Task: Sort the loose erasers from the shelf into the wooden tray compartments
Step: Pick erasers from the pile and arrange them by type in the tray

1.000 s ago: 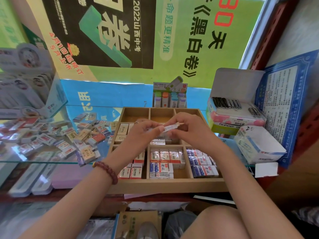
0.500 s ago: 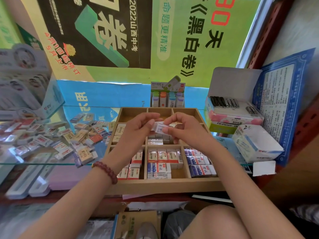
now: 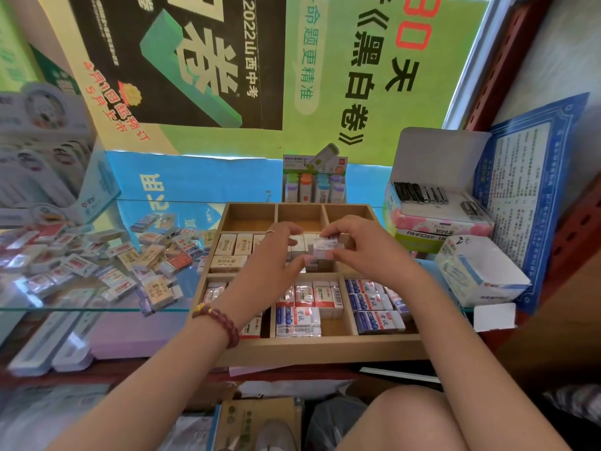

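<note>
A wooden tray (image 3: 322, 348) with nine compartments sits in front of me. Its near row holds red-and-white erasers (image 3: 317, 296) and blue ones (image 3: 374, 302); beige erasers (image 3: 232, 247) fill the middle-left cell. My right hand (image 3: 361, 250) pinches a small white eraser (image 3: 325, 247) over the middle compartment. My left hand (image 3: 276, 255) reaches in beside it, fingers curled at the white erasers there; what they touch is hidden. A heap of loose erasers (image 3: 97, 265) lies on the glass shelf (image 3: 97, 309) to the left.
The tray's back row (image 3: 300, 214) has bare wood. A box of coloured stick erasers (image 3: 313, 183) stands behind the tray. Stacked boxes (image 3: 435, 219) and a white carton (image 3: 478, 275) crowd the right. My knee (image 3: 409, 418) is below the tray.
Both hands have dropped from above the tray down to the middle compartment, carrying the white eraser with them.
</note>
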A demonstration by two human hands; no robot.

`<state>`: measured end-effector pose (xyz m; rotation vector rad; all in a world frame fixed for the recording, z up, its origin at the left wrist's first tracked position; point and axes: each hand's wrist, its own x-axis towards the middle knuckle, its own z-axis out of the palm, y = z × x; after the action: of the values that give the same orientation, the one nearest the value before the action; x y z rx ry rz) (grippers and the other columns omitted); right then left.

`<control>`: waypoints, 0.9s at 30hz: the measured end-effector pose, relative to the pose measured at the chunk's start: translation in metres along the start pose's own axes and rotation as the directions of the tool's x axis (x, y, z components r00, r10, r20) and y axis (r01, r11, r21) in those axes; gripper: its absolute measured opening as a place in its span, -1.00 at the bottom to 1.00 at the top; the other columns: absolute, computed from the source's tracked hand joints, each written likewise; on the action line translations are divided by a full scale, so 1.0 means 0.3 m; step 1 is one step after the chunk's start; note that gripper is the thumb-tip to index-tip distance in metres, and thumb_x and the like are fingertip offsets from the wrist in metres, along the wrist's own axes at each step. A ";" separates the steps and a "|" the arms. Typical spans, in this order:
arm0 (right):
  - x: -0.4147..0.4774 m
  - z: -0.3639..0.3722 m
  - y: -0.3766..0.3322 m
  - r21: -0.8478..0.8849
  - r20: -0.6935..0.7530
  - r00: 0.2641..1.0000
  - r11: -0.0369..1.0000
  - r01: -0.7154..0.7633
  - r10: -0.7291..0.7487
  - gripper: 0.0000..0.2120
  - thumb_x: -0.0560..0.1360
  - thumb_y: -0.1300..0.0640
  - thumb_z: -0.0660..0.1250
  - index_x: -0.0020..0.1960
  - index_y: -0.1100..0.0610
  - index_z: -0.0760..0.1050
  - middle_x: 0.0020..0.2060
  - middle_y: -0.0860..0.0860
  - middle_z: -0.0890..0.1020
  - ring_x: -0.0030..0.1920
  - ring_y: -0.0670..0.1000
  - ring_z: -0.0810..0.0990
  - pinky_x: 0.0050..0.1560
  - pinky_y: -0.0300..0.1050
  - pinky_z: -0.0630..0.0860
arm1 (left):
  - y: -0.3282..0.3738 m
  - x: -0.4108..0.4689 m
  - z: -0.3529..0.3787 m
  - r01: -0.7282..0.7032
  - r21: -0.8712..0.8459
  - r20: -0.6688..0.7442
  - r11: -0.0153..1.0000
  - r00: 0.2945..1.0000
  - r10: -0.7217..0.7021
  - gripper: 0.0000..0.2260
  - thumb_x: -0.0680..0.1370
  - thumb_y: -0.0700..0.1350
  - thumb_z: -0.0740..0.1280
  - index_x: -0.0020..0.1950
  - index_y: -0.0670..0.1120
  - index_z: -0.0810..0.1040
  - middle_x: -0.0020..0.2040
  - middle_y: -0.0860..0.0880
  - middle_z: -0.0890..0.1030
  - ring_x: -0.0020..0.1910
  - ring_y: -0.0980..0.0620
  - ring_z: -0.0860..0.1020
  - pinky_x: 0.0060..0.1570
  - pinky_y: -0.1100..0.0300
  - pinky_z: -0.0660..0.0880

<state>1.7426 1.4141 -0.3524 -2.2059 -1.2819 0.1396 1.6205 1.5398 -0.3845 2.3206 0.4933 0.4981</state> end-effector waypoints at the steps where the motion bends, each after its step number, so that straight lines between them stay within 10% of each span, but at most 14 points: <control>1: 0.000 -0.002 0.001 -0.064 0.007 1.000 0.998 -0.001 0.002 -0.72 0.47 0.11 0.41 0.17 -0.05 0.52 0.01 -0.19 0.50 -0.15 -0.19 0.45 -0.12 -0.26 0.44 | -0.007 -0.001 -0.004 -0.018 0.088 0.031 0.996 0.999 0.015 -0.74 0.56 -0.10 0.29 0.23 0.04 0.39 0.22 0.07 0.47 0.13 0.14 0.46 0.10 0.25 0.44; 10: 0.016 0.018 -0.049 -0.366 0.084 0.996 0.931 -0.003 0.036 -0.73 0.48 0.02 0.38 0.17 -0.09 0.51 0.13 -0.11 0.56 0.00 -0.06 0.51 -0.09 -0.18 0.41 | -0.028 0.008 -0.049 -0.242 0.501 0.148 0.831 0.970 0.194 -0.73 0.56 -0.21 0.22 0.10 0.06 0.63 0.25 0.19 0.53 0.26 0.13 0.43 0.33 0.15 0.19; 27: 0.020 0.026 -0.050 -0.305 0.131 0.980 0.946 -0.107 0.153 -0.73 0.48 0.01 0.39 0.17 -0.06 0.55 -0.11 -0.11 0.51 -0.12 -0.10 0.47 -0.07 -0.15 0.51 | -0.065 0.022 -0.053 -0.159 0.474 0.183 0.866 0.980 0.080 -0.72 0.55 -0.19 0.21 0.12 0.08 0.63 0.12 0.10 0.63 0.15 0.05 0.53 0.28 0.05 0.37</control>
<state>1.7315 1.4279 -0.3499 -2.5825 -1.3076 0.1810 1.6146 1.5651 -0.3858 2.8653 0.4352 0.2586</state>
